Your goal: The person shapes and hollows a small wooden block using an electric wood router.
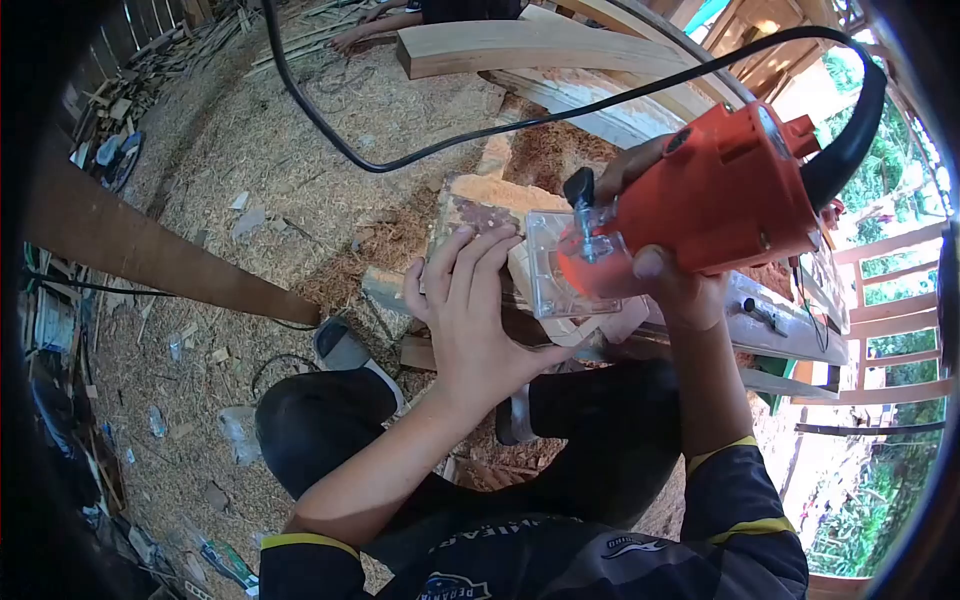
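In the head view, the right hand [690, 295] grips a red router [715, 195] — its body tilted, its clear base [543, 268] over a pale wooden piece [562, 328], mostly hidden. The left hand [468, 325] is spread wide, fingertips by the worn wooden block [480, 215] just left of the base; whether they touch it, I cannot tell. A black cord [480, 133] loops above — beyond it lies a curved beam [530, 48], near another person's hand [350, 38].
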